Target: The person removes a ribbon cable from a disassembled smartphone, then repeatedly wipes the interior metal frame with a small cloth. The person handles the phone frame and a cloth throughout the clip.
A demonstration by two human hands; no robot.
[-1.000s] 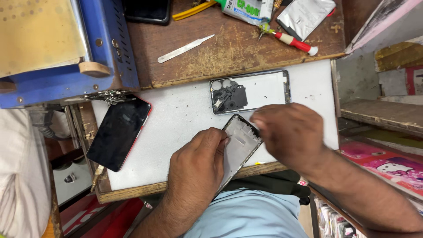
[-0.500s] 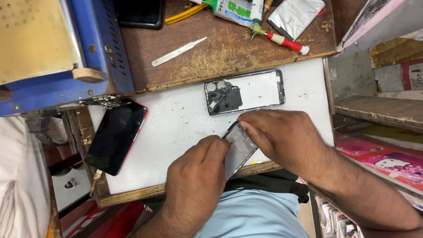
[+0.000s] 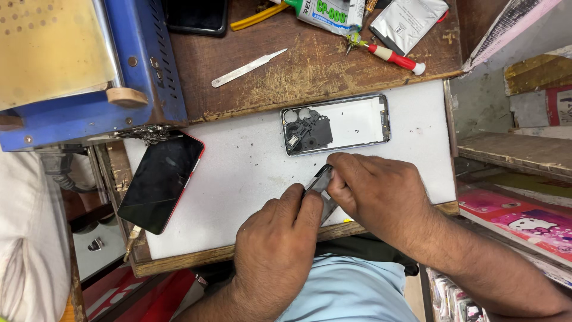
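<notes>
Both my hands grip a thin dark phone panel [image 3: 320,180] held on edge over the white foam mat [image 3: 238,179]. My left hand [image 3: 277,247] pinches its lower side; my right hand [image 3: 375,194] covers its upper end. Most of the panel is hidden by my fingers. Just beyond them lies an opened phone back housing [image 3: 336,124] with a dark camera module at its left end.
A black phone with a red rim [image 3: 161,182] lies at the mat's left edge. On the wooden bench behind are a metal pry blade [image 3: 247,67], a red-handled screwdriver [image 3: 390,56], a glue tube [image 3: 328,12], a silver pouch [image 3: 408,21] and a blue machine [image 3: 77,65].
The panel was lying flatter and mostly visible; now my hands have closed over it and turned it on edge. My right hand has shifted left onto it.
</notes>
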